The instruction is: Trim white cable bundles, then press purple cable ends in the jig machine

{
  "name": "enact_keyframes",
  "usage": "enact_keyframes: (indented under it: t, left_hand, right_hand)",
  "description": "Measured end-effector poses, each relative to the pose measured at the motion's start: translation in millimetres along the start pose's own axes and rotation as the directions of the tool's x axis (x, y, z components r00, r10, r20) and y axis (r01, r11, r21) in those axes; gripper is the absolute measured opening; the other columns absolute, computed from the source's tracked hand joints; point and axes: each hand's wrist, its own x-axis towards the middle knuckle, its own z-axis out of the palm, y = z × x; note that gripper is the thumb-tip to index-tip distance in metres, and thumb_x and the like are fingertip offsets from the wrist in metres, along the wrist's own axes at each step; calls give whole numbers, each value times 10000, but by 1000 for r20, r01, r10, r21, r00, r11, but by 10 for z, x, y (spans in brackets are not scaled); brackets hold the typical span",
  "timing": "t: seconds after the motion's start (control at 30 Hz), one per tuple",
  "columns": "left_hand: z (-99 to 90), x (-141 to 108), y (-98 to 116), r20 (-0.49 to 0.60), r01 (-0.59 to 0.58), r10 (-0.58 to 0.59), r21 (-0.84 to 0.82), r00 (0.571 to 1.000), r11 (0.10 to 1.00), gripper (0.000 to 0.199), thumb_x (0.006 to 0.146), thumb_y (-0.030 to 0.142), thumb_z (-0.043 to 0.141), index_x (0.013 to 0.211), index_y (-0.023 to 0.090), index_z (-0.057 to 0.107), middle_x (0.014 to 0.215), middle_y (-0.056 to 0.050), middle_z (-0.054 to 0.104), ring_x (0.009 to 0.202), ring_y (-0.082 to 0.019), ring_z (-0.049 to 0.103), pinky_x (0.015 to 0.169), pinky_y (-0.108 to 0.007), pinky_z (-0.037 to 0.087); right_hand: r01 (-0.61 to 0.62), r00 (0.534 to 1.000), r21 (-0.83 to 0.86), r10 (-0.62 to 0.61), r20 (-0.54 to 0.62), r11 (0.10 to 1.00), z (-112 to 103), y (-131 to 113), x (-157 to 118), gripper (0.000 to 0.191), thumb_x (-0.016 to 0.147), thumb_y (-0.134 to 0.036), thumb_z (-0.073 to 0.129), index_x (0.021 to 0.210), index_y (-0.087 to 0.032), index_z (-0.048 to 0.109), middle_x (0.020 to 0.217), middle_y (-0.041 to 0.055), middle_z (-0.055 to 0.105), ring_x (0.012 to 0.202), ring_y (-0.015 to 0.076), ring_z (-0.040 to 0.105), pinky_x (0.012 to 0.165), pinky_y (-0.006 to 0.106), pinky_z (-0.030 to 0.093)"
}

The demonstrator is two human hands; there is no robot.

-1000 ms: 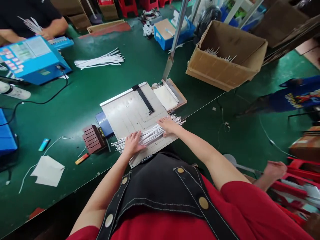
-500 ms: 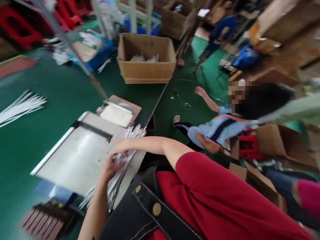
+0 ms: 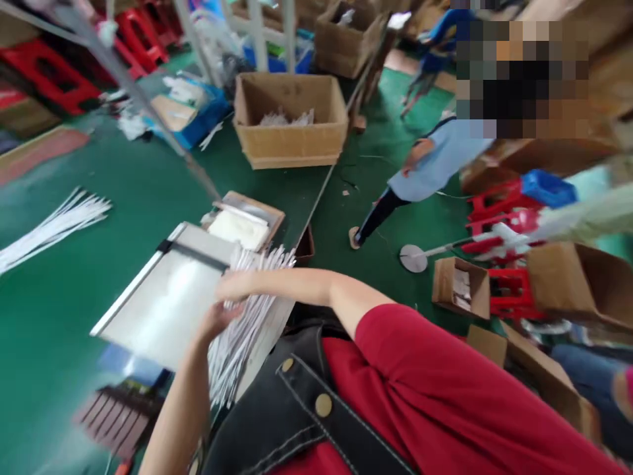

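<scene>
Green table (image 3: pixel 128 178) fills the left side of the view, and its edge runs from the large cardboard box (image 3: pixel 297 145) on the far side toward the apron (image 3: pixel 267 409) on the near side. Right of this edge is the green floor (image 3: pixel 376 218), where a co-worker in light blue (image 3: pixel 428 168) is standing, well apart from the table.

On the table lies a pale board (image 3: pixel 168 290); a white rim follows its left edge and a black bar (image 3: pixel 195 255) crosses its far part. The bundle of white strips (image 3: pixel 247 343) lies on the near side of the board, and a narrow border of board shows between it and the apron. Its far ends are spread loosely, near the table edge and just beside the small tray (image 3: pixel 237 229).

Both hands are at the bundle. The right hand (image 3: pixel 235 285) reaches across it, in front of part of the left hand (image 3: pixel 221 320). The fingers are blurred and partly hidden, so I cannot tell if they are spread, pressed together or pinching strips.

Left of the board, a wide stretch of green surface separates it from another bundle (image 3: pixel 59 227). A brown slotted block (image 3: pixel 116 419) is near its near left corner, and a metal pole (image 3: pixel 198 175) slants beyond its far side.
</scene>
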Motion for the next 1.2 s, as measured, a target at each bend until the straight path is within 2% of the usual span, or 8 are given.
enact_keyframes:
  t: [0.13,0.37,0.63,0.77,0.87,0.97,1.07,1.2]
  left_hand:
    - [-148,-23,-23,145,163,-138,-176,980,971,449,522,547,786,731,172,656,717,-69,698,775,-287,659,637,-315,498]
    - [-354,-219,-77,276,137,-11,-443,961,886,506,558,596,806,734,151,638,664,-74,680,661,-210,648,717,-357,563]
    - [-1126,-1072,-124,-63,-50,12,-643,998,764,620,624,628,850,925,155,586,632,41,539,515,-100,515,514,-256,496]
    - [-1327,-1290,195,-204,-216,113,-605,972,767,587,707,604,815,1001,162,564,660,40,547,527,-106,533,515,-256,497]
    - [-1240,-1160,551,-186,-288,221,-536,957,794,524,718,572,791,946,172,541,663,36,560,535,-113,553,542,-272,522]
    - [-1049,-916,805,-169,-359,317,-468,933,807,463,745,565,741,883,183,517,650,24,575,532,-126,561,542,-286,531]
    - [-926,-734,866,-233,-434,368,-411,900,801,466,761,601,716,844,181,533,653,-4,607,556,-159,599,553,-305,540]
    - [-959,-674,728,-255,-482,412,-375,875,792,520,732,658,743,853,163,637,745,-80,709,727,-252,696,706,-372,587]
  right_hand:
    - [-58,988,-399,-4,-153,915,-173,37,-333,159,898,-102,557,950,-60,701,1089,212,702,1111,299,625,1061,508,432]
    - [50,981,-698,97,170,715,488,469,-803,824,878,-566,680,1491,-62,460,1557,273,393,1471,397,348,1199,613,240]
    - [-2,986,-660,111,124,751,716,717,-909,734,915,-523,652,1498,-109,483,1559,249,404,1490,365,345,1240,590,199]
    - [-128,974,-386,190,127,914,316,209,-446,796,916,-480,672,1533,-54,406,1597,263,326,1513,321,317,1235,452,295]
    - [-31,996,147,19,86,989,-112,-365,62,630,1056,-361,409,1596,-82,238,1603,238,336,1478,208,397,1166,337,399]
    - [125,992,659,-89,-89,742,-477,-854,386,512,1051,-403,417,1483,-129,421,1454,210,550,1292,205,595,1081,367,490]
    - [173,980,841,-7,-197,513,-631,-1149,451,474,829,-392,770,1206,-157,607,1034,99,752,893,189,730,888,356,594]
    - [178,977,818,-2,-212,547,-546,-1397,348,342,667,-267,892,877,-146,652,697,-7,696,627,127,682,668,255,598]
